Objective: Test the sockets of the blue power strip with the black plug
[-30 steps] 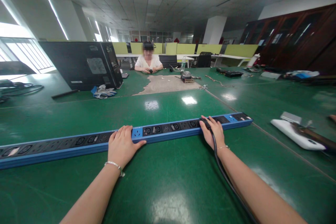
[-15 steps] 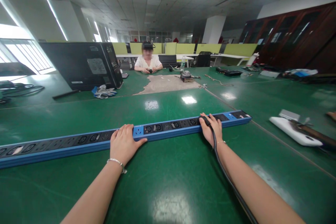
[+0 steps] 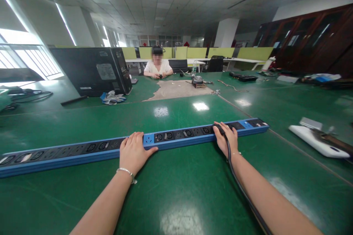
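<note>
A long blue power strip (image 3: 179,141) with rows of black sockets lies across the green table. My left hand (image 3: 135,152) is wrapped over the strip beside a blue socket, thumb along the front edge. Farther right, my right hand (image 3: 226,137) holds the black plug (image 3: 220,129) of a cable at the strip's sockets. From that plug the black cable (image 3: 238,181) runs down along my right forearm. Whether the plug sits fully in a socket is hidden by my fingers.
A black computer case (image 3: 93,71) and gloves (image 3: 113,98) are at the back left. Across the table (image 3: 176,191) sits a person (image 3: 157,67). A white device (image 3: 317,141) lies at the right, and a bottle (image 3: 194,67) stands farther back.
The whole view has shifted slightly, so things appear a little farther right and lower. Both hands keep their places on the strip.
</note>
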`<state>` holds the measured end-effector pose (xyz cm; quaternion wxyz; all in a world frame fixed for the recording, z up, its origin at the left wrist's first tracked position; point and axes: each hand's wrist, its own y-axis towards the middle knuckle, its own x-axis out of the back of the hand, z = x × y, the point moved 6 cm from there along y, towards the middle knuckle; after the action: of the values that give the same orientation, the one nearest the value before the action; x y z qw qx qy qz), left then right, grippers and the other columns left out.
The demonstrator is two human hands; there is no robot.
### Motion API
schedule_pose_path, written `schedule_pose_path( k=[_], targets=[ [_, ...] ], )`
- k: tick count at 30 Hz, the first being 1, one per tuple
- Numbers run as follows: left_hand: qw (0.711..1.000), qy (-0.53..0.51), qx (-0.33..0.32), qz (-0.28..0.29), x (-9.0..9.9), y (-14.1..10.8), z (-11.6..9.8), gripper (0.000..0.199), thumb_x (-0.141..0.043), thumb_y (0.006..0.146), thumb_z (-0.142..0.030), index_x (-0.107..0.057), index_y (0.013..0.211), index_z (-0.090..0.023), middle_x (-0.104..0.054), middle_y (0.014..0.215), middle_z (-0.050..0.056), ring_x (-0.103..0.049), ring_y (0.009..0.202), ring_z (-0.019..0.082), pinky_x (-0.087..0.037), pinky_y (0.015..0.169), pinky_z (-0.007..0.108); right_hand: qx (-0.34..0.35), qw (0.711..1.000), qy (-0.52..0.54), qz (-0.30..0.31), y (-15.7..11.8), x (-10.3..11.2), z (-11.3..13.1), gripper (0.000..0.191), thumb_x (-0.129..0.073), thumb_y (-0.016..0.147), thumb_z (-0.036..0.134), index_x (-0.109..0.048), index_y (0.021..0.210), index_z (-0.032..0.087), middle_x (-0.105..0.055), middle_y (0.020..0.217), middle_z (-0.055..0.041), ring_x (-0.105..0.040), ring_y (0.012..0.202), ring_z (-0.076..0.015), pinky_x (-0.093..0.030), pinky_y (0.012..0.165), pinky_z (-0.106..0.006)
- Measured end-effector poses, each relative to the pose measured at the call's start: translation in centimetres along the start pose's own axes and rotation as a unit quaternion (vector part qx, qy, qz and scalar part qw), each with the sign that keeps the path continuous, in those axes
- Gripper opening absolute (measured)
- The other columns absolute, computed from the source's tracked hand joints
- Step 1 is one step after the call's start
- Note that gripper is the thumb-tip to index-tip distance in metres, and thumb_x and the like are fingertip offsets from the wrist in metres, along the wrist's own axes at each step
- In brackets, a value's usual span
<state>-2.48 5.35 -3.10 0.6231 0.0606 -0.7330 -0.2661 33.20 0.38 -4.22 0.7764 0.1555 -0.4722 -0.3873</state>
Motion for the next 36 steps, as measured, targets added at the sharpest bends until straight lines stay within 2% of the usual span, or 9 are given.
schedule_pose_path(
  k=[2, 6, 8, 13, 17, 20, 23, 31, 36],
  targets=[
    [1.0, 0.002, 0.002, 0.0, 0.0, 0.0, 0.0, 0.071, -0.054, 0.069, -0.063, -0.049, 0.118, -0.012, -0.057, 0.121, 0.017, -0.048, 0.118, 0.03, -0.032, 0.099, 0.044, -0.019, 0.999, 0.047, -0.01, 0.3, 0.5, 0.1, 0.045, -0.036, 0.083, 0.052, -0.067, 0.097, 0.022, -0.068, 0.103, -0.0072, -0.056, 0.107, -0.0233, -0.018, 0.104, -0.051],
    [1.0, -0.002, 0.004, -0.001, 0.0, 0.0, 0.0, 0.071, -0.055, 0.069, -0.063, -0.05, 0.118, -0.013, -0.058, 0.121, 0.017, -0.048, 0.118, 0.03, -0.031, 0.1, 0.044, -0.139, 0.97, 0.175, -0.096, 0.6, 2.6, -1.2, 0.053, -0.031, 0.086, 0.051, -0.068, 0.095, 0.014, -0.07, 0.095, -0.0127, -0.061, 0.095, -0.0239, -0.038, 0.093, -0.043],
    [1.0, -0.006, 0.004, -0.002, -0.1, 0.0, 0.1, 0.071, -0.054, 0.069, -0.063, -0.049, 0.118, -0.013, -0.058, 0.121, 0.017, -0.047, 0.118, 0.03, -0.031, 0.1, 0.045, -0.155, 0.962, 0.205, -0.097, 0.5, 2.9, -1.3, 0.051, -0.036, 0.084, 0.051, -0.069, 0.095, 0.013, -0.07, 0.094, -0.0127, -0.061, 0.096, -0.0242, -0.042, 0.089, -0.039],
    [1.0, -0.011, 0.006, 0.0, -0.1, -0.1, 0.1, 0.069, -0.054, 0.069, -0.062, -0.049, 0.119, -0.015, -0.057, 0.121, 0.016, -0.047, 0.118, 0.029, -0.03, 0.1, 0.044, -0.085, 0.972, 0.218, -0.001, -0.5, 1.2, 1.7, 0.048, -0.049, 0.079, 0.049, -0.061, 0.114, 0.018, -0.069, 0.099, -0.0076, -0.061, 0.095, -0.0224, -0.043, 0.09, -0.038],
    [1.0, -0.013, 0.007, 0.003, -0.1, -0.1, 0.1, 0.069, -0.054, 0.07, -0.062, -0.049, 0.119, -0.015, -0.057, 0.122, 0.017, -0.046, 0.119, 0.029, -0.029, 0.101, 0.045, -0.027, 0.962, 0.253, 0.098, -1.7, -0.9, 5.9, 0.041, -0.046, 0.082, 0.048, -0.064, 0.106, 0.021, -0.069, 0.1, -0.0061, -0.062, 0.094, -0.0216, -0.045, 0.088, -0.035],
    [1.0, -0.017, 0.01, 0.003, -0.1, -0.1, 0.1, 0.069, -0.054, 0.07, -0.061, -0.049, 0.12, -0.014, -0.057, 0.123, 0.017, -0.046, 0.12, 0.03, -0.03, 0.101, 0.046, -0.009, 0.959, 0.245, 0.143, -2.3, -1.9, 8.3, 0.037, -0.044, 0.083, 0.048, -0.064, 0.102, 0.023, -0.069, 0.099, -0.0043, -0.062, 0.093, -0.0211, -0.046, 0.085, -0.034],
    [1.0, -0.019, 0.009, 0.002, 0.0, 0.0, 0.0, 0.07, -0.055, 0.069, -0.061, -0.049, 0.119, -0.013, -0.057, 0.122, 0.017, -0.046, 0.119, 0.031, -0.03, 0.1, 0.046, -0.009, 0.967, 0.208, 0.146, -2.5, -2.6, 9.8, 0.037, -0.042, 0.084, 0.049, -0.065, 0.1, 0.024, -0.07, 0.097, -0.0037, -0.062, 0.092, -0.021, -0.047, 0.083, -0.033],
    [1.0, -0.025, 0.01, -0.002, 0.2, -0.1, -0.1, 0.069, -0.057, 0.068, -0.06, -0.05, 0.118, -0.014, -0.057, 0.121, 0.016, -0.047, 0.118, 0.031, -0.031, 0.1, 0.045, 0.021, 0.986, 0.09, 0.136, -2.6, -4.2, 12.8, 0.035, -0.039, 0.085, 0.045, -0.066, 0.095, 0.024, -0.071, 0.088, -0.0048, -0.064, 0.088, -0.0216, -0.04, 0.092, -0.039],
    [1.0, -0.028, 0.01, -0.002, 0.2, 0.0, -0.1, 0.068, -0.058, 0.068, -0.059, -0.05, 0.118, -0.014, -0.057, 0.121, 0.016, -0.047, 0.119, 0.03, -0.03, 0.1, 0.045, 0.078, 0.989, 0.036, 0.119, -3.1, -4.9, 14.4, 0.034, -0.036, 0.088, 0.04, -0.065, 0.091, 0.023, -0.071, 0.088, -0.0053, -0.063, 0.089, -0.02, -0.038, 0.091, -0.036]
  ],
)
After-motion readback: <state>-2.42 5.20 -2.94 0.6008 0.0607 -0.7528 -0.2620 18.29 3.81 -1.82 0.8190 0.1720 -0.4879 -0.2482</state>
